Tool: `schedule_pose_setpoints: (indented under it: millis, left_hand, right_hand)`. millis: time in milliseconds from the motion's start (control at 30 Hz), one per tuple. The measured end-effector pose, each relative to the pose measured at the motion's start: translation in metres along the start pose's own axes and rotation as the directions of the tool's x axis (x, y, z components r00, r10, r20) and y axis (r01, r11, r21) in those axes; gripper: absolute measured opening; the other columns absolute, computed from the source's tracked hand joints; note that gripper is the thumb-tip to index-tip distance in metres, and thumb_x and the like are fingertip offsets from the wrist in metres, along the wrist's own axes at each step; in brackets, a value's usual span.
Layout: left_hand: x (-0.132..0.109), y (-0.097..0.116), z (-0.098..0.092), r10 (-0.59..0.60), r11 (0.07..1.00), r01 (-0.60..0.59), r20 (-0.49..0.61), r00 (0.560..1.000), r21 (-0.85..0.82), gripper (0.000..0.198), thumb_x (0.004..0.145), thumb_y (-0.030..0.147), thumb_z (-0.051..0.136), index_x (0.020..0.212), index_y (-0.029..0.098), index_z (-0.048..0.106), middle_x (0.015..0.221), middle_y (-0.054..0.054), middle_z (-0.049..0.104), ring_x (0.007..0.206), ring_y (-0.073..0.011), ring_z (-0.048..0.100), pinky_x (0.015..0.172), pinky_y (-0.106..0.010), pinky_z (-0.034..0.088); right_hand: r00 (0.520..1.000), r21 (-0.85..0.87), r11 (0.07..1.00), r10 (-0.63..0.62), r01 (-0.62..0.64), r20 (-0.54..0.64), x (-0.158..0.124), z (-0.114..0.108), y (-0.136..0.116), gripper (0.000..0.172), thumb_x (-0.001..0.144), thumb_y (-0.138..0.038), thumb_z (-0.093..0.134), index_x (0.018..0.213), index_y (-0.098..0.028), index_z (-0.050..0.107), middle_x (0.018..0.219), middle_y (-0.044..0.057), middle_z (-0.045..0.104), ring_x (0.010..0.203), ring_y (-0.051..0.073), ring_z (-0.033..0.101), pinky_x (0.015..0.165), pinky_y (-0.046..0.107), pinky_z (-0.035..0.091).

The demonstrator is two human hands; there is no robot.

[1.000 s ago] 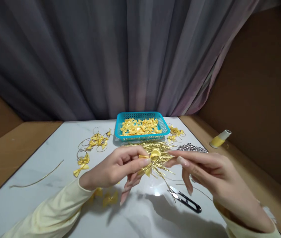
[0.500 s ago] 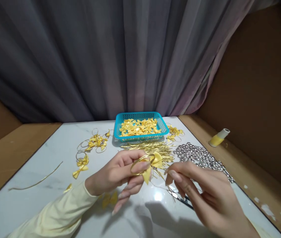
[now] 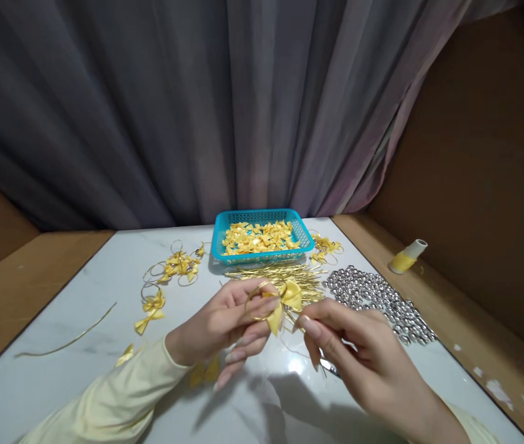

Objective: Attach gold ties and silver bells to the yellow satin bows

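A yellow ribbon bow (image 3: 291, 296) with a ring of gold wire is pinched between the thumb and fingers of my left hand (image 3: 238, 324), above the middle of the table. Just right of the bow, my right hand (image 3: 358, 357) is closed, thumb against forefinger, on a thin gold wire end that runs towards the bow; the exact grip is hard to see. Beneath my right hand lie scissors (image 3: 329, 365), mostly hidden. Behind the hands is a pile of gold wires (image 3: 289, 274).
A turquoise basket (image 3: 264, 256) of yellow bows stands at the back. Silver beads (image 3: 377, 299) spread at the right. Finished-looking bows with rings (image 3: 181, 265) lie left, near a loose gold wire (image 3: 70, 340). A yellow thread spool (image 3: 407, 257) is far right.
My right hand has moved left, closer to the bow, and covers more of the scissors. The bow has turned slightly in my left hand.
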State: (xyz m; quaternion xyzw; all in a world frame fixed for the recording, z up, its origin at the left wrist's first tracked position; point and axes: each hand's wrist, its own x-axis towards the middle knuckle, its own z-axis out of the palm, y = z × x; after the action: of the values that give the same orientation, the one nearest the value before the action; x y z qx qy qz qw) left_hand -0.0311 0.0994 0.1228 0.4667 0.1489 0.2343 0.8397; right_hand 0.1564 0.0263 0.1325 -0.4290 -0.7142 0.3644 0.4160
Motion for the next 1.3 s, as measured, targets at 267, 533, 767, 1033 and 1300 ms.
schedule_pose_setpoints:
  millis: [267,533,767,1033,1300]
  left_hand:
    - [0.0,0.015,0.004,0.305,0.951,-0.272,-0.303,0.903,0.147,0.008,0.084,0.025,0.053,0.081,0.018,0.048,0.048,0.011,0.034,0.03,-0.0001,0.017,0.022,-0.005,0.032]
    - [0.003,0.021,0.006,0.511,0.86,-0.431,-0.467,0.722,0.274,0.01,0.078,0.019,0.058,0.076,0.017,0.048,0.049,0.01,0.033,0.032,-0.0012,0.021,0.021,-0.004,0.03]
    - [-0.002,0.017,0.0,0.331,0.943,-0.323,-0.322,0.887,0.078,0.006,0.08,0.02,0.056,0.081,0.017,0.05,0.047,0.01,0.036,0.028,0.0002,0.017,0.02,-0.005,0.031]
    - [-0.006,-0.003,0.0,0.093,0.964,-0.1,-0.038,0.995,-0.246,0.007,0.084,0.022,0.053,0.09,0.02,0.053,0.045,0.009,0.044,0.023,0.0005,0.02,0.022,-0.008,0.037]
    - [-0.004,-0.013,0.002,0.013,0.933,0.001,0.036,0.999,-0.361,0.012,0.084,0.021,0.052,0.095,0.019,0.057,0.048,0.008,0.046,0.022,0.0016,0.021,0.025,-0.009,0.041]
  right_hand:
    - [0.749,0.625,0.432,0.23,-0.65,0.621,0.008,0.009,0.011,0.016,0.08,-0.023,0.055,0.07,-0.011,0.056,0.043,-0.004,0.049,0.03,0.002,0.031,0.033,0.014,0.016]
    - [0.636,0.541,0.375,0.206,-0.753,0.743,0.001,0.032,0.013,0.008,0.068,-0.013,0.062,0.062,-0.009,0.061,0.048,-0.005,0.042,0.036,-0.002,0.028,0.035,0.009,0.018]
    - [0.699,0.536,0.498,0.227,-0.682,0.678,-0.005,0.014,-0.007,0.025,0.072,-0.032,0.068,0.065,-0.012,0.056,0.052,-0.004,0.045,0.041,0.0,0.031,0.04,0.012,0.023]
    - [0.974,0.427,0.877,0.218,-0.22,0.054,-0.006,-0.007,-0.021,0.028,0.087,-0.037,0.049,0.074,-0.013,0.056,0.057,0.003,0.058,0.04,0.004,0.028,0.037,0.018,0.019]
    - [0.99,0.21,0.968,0.124,-0.136,0.068,0.002,-0.01,-0.012,0.029,0.09,-0.031,0.043,0.07,-0.013,0.055,0.05,-0.002,0.049,0.04,0.004,0.032,0.037,0.016,0.024]
